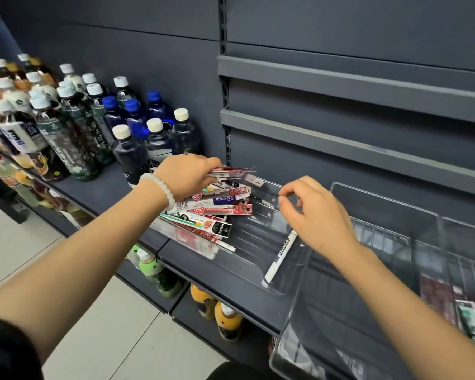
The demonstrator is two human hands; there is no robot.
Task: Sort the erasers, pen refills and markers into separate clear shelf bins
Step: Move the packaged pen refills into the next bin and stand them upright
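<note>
Retail shop. Evidence: dark metal gondola shelving [340,86] with a slotted upright [223,37] and tiered shelves; bottled drinks [74,127] stocked in rows, more on the shelf below; clear bins [269,187] holding packaged pen refills [214,207]; tiled floor [19,242].

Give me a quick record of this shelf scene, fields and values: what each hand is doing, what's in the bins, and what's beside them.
left hand: grips a few refill packs above the pile
right hand: fingers loosely curled over the bin, holds nothing
left bin: pile of refill packs at its left, one white marker along its right wall
middle bin: looks bare where visible
far right bin: a few packs
beside the bins: bottles to the left
shelf below: more bottles
</note>
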